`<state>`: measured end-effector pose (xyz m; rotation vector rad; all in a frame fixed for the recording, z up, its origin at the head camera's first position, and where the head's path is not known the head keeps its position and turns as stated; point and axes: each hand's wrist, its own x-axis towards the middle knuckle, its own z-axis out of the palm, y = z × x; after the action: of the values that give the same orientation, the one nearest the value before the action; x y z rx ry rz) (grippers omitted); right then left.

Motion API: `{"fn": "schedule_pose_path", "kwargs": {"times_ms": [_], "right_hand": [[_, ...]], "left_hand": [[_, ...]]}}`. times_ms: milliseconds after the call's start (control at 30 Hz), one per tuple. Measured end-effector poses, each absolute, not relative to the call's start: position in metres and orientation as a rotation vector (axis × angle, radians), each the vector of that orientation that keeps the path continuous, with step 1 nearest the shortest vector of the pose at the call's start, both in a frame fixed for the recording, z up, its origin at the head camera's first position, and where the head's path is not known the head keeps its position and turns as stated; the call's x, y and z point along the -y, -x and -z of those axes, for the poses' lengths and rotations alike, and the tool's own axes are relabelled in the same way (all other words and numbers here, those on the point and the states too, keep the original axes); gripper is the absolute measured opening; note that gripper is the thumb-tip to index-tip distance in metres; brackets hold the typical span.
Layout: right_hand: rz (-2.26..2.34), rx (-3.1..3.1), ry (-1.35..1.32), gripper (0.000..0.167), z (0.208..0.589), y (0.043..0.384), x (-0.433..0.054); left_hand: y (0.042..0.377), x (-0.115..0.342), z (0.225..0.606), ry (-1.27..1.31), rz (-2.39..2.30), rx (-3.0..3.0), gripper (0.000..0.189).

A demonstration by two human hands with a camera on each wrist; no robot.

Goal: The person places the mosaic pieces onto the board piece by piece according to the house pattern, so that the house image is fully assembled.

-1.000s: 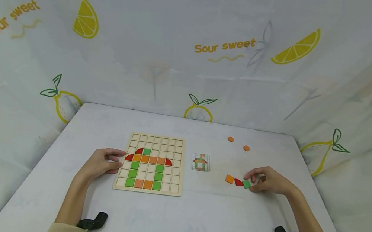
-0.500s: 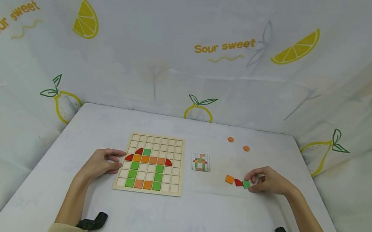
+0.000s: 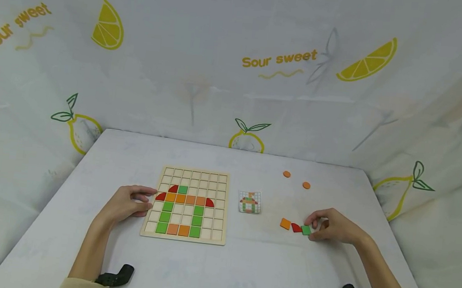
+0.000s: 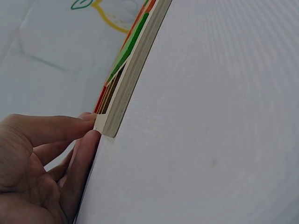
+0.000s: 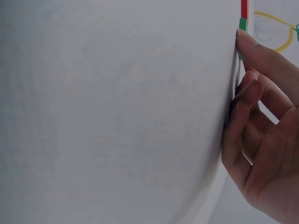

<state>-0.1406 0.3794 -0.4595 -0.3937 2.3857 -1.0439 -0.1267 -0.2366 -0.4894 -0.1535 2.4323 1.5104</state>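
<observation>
In the head view, my left hand [image 3: 124, 204] rests at the left edge of a wooden grid board [image 3: 217, 213], thumb and fingertips touching its side. Green, orange and red tiles fill several of its cells. In the left wrist view the thumb lies against the corner of the board [image 4: 117, 100]. On the right, my right hand [image 3: 333, 225] pinches a green square tile [image 3: 305, 230] between thumb and index finger, low at the table. A red quarter-round tile [image 3: 295, 228] sits beside the green one, and an orange square tile [image 3: 285, 224] lies further left.
A small pattern card [image 3: 249, 202] lies right of the board. Two orange round tiles [image 3: 286, 174] are toward the back right of the white table [image 3: 234, 279]. A white cloth printed with lemons [image 3: 172, 64] hangs behind the table.
Both hands and the tiles stay where they were; the head view shifts very slightly.
</observation>
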Motion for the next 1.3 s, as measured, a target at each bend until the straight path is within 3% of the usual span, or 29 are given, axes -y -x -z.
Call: {"fn": "schedule_pose_path", "kwargs": {"times_ms": [767, 1300], "right_hand": [[1.021, -2.462, 0.499, 0.025, 0.446, 0.137, -0.380], [1.042, -2.567, 0.511, 0.027, 0.418, 0.148, -0.334]], "left_hand": [[0.126, 0.235, 0.492, 0.173, -1.512, -2.420, 0.047], [0.127, 0.237, 0.489, 0.163, -1.503, -2.418, 0.047]]}}
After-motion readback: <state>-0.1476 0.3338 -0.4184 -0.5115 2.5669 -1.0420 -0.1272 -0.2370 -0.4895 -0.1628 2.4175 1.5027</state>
